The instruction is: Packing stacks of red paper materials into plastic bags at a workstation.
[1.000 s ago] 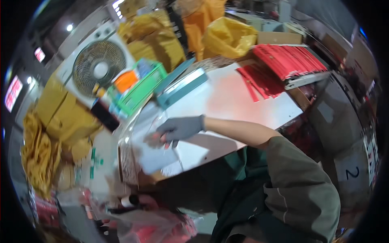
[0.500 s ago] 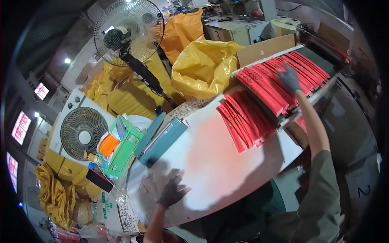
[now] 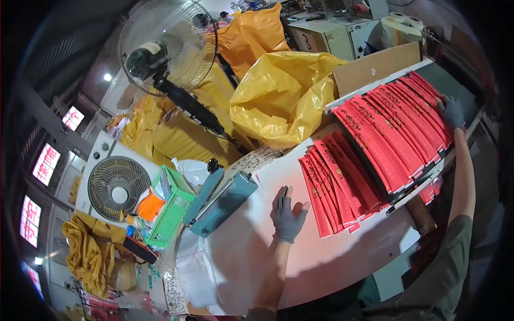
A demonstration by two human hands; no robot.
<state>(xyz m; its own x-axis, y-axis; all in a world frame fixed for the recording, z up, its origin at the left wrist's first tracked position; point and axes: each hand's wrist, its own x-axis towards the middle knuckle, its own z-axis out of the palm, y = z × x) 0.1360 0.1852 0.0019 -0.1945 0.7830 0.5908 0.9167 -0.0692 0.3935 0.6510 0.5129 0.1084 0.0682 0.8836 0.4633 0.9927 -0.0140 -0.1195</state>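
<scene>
Left hand (image 3: 289,218) held palm-down at white tabletop (image 3: 332,262), fingers spread, nothing gripped. Right hand (image 3: 453,113) extended at arm's length to far end of red packets (image 3: 393,134), lined up at tabletop's right; its grip can't be told.

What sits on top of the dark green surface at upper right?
A row of overlapping red packets, with the right hand at its right end. The packets cover the dark green surface beneath them, so that part is hidden, as are their overlapped parts.
</scene>
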